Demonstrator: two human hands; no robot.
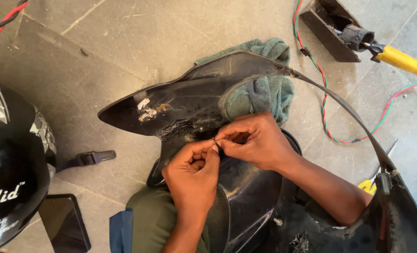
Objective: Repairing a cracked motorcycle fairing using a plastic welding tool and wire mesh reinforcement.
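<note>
Both hands, left hand (pixel 193 169) and right hand (pixel 253 140), pinch a small wire (pixel 214 140) over the black panel (pixel 190 105).

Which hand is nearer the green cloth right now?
Right. The right hand lies just below the cloth, almost touching it. The left hand sits lower and further left, over the black panel.

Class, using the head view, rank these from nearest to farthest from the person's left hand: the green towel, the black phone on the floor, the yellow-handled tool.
From the left hand:
1. Green cloth towel, just above, under the black plastic panel.
2. Black flat phone, lower left on the floor.
3. Yellow-handled tool, far upper right.
</note>
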